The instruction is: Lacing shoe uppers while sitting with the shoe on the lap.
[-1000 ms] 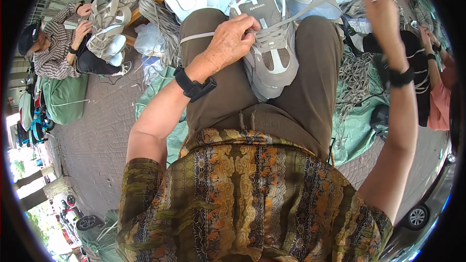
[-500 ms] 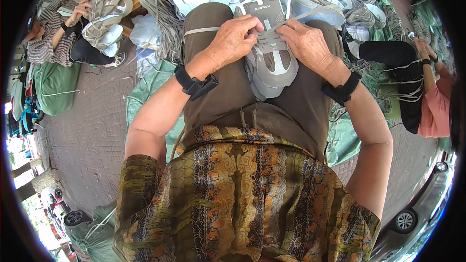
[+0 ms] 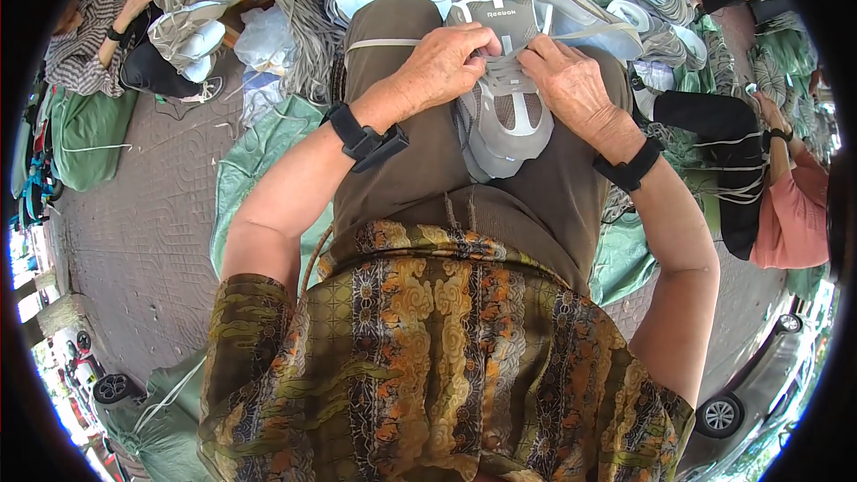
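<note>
Fingers of the left hand (image 3: 446,64) and right hand (image 3: 571,87) curl almost closed at the shoelaces (image 3: 509,82), tips partly hidden; I cannot tell whether they grip. The gray shoe (image 3: 518,136) sits between the knees (image 3: 388,25), heel hidden from me.

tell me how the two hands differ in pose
The left hand reaches over the left thigh; the right hand over the right thigh. The left hand's fingers point right; the right hand's point up and left. Both have black wrist straps and are at the grey shoe.
</note>
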Motion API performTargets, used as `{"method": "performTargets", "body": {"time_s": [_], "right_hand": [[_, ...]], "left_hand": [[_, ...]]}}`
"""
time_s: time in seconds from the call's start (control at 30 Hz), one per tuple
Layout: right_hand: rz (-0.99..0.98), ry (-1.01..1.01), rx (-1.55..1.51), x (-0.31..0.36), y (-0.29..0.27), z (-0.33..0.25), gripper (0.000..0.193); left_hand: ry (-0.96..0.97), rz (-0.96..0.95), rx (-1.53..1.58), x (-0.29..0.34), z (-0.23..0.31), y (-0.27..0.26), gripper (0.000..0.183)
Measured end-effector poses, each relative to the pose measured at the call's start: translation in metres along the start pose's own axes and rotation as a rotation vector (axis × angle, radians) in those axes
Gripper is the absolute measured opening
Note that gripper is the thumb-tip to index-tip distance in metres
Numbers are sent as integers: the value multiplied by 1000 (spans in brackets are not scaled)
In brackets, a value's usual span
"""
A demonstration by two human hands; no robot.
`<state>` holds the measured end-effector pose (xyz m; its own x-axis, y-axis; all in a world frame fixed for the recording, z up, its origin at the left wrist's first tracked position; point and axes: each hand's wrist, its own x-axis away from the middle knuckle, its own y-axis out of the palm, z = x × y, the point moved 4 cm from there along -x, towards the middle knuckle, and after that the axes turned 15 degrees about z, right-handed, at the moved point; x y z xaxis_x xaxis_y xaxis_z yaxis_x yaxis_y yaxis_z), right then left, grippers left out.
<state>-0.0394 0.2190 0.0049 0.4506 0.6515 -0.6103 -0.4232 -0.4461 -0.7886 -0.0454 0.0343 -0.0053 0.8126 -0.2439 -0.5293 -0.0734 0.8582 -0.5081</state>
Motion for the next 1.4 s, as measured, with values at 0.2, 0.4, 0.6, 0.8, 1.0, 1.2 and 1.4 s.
{"method": "performTargets", "body": {"time_s": [0.2,0.4,0.6,0.8,1.0,1.2,1.4], "right_hand": [[-157,174,-132,-4,3,0,8],[-206,363,-548,-5,-4,-10,9],[-154,479,-568,-6,2,15,11],[-162,612,-681,7,-1,21,18],[-12,559,-382,14,-6,20,22],[100,568,-432,14,-1,25,14],[175,858,-721,28,12,27,10]], "left_hand": [[61,24,-23,0,-2,4,19],[39,-6,-19,-1,-5,8,20],[78,5,-22,0,-7,6,22],[3,-58,-39,1,-9,8,23],[19,-42,-43,2,-8,7,22],[100,3,-18,3,-1,4,25],[93,167,-158,5,18,-12,22]]}}
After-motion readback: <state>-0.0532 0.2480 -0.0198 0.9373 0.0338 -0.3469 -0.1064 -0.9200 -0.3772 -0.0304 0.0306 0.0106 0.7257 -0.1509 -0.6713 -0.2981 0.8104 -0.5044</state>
